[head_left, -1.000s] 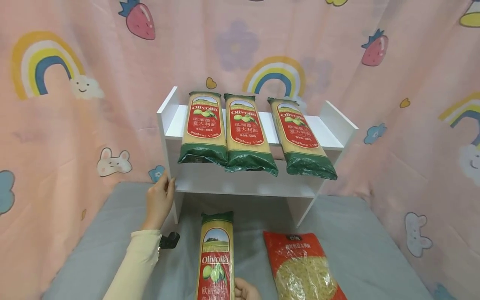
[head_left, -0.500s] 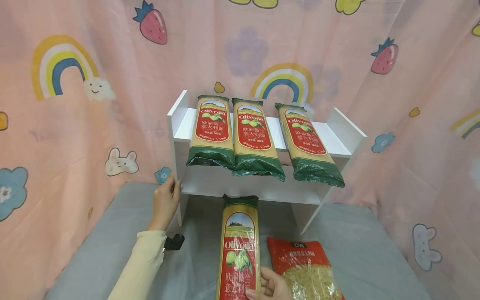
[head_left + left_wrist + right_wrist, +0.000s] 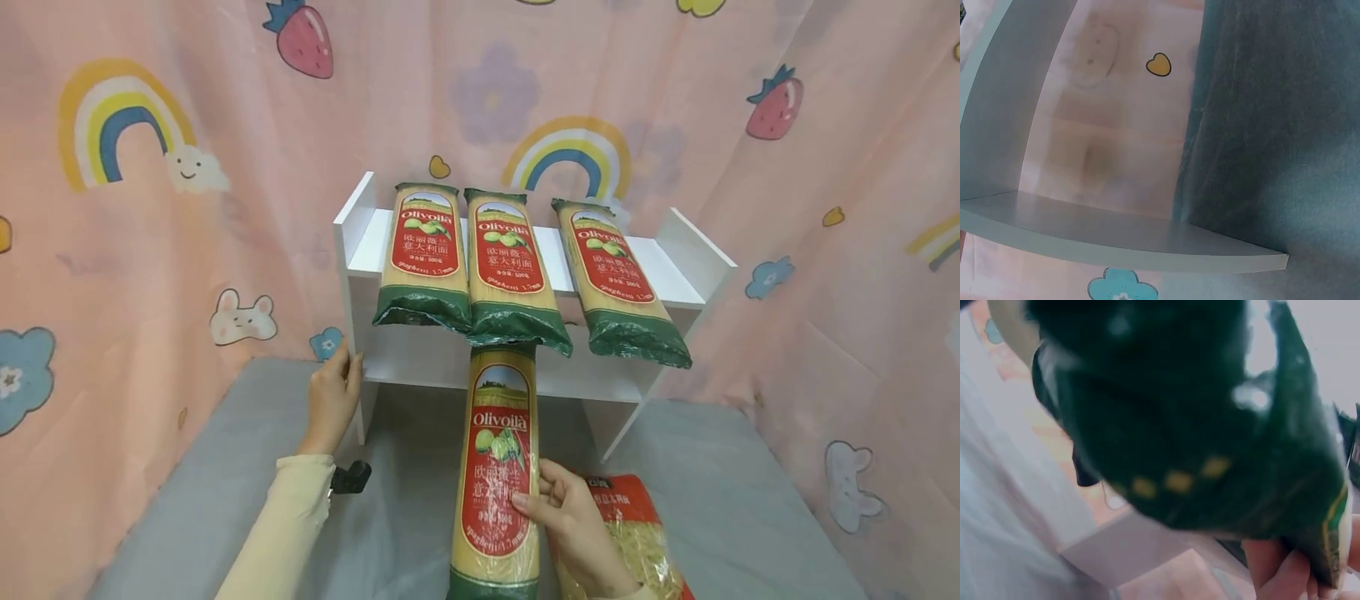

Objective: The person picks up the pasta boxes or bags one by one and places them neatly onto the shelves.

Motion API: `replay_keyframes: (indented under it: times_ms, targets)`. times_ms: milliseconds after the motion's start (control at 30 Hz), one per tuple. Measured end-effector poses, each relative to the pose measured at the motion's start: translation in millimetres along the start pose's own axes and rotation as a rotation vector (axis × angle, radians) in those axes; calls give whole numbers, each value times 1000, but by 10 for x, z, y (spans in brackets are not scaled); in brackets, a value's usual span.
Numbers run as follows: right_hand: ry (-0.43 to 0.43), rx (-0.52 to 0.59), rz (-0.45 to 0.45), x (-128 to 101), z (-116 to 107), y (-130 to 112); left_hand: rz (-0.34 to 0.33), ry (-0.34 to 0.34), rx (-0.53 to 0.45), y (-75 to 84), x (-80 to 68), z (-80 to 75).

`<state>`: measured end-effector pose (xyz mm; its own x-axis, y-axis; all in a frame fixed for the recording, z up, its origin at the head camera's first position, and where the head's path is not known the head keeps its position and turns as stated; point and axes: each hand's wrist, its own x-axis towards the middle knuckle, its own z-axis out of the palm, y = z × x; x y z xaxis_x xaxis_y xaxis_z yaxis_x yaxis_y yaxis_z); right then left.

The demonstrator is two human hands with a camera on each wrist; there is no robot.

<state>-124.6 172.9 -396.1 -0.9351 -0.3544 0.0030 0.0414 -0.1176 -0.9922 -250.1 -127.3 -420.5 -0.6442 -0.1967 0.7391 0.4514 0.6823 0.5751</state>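
My right hand (image 3: 573, 517) grips a pack of spaghetti (image 3: 498, 475) by its right edge, thumb across the red label. The pack's top end reaches under the middle pack lying on the shelf above. In the right wrist view the pack's green end (image 3: 1172, 425) fills most of the picture, with fingers (image 3: 1282, 575) at its lower right. My left hand (image 3: 332, 396) holds the left side panel of the white shelf unit (image 3: 495, 362). Three like packs lie on its upper board: the left one (image 3: 423, 250), the middle one (image 3: 513, 267) and the right one (image 3: 615, 275).
A red bag of pasta (image 3: 637, 533) lies on the grey cloth (image 3: 727, 500) at the right, partly behind my right forearm. Behind the shelf hangs a pink patterned curtain (image 3: 225, 125). The left wrist view shows a shelf panel (image 3: 1122, 234) up close.
My right hand has brought the spaghetti pack up and forward from the front of the cloth to the shelf unit. My left hand stays on the side panel.
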Motion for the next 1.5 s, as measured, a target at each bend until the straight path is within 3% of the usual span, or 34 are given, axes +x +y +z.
replay_keyframes:
  times_ms: [200,600,1000,1267,1500]
  targets:
    - [57,-77,-20,289,37,-14,-23,-8,9,2,17,-50]
    - [47,-94,-48,589,60,61,-28,-32,5,10,13,-6]
    - [67,-143,-3,963,98,41,-14,-22,8,10,12,0]
    - [61,-20,40,1142,181,65,-1,-3,5,1,33,14]
    - [136,74,106,1166,209,123,-11,-15,15,-12,10,5]
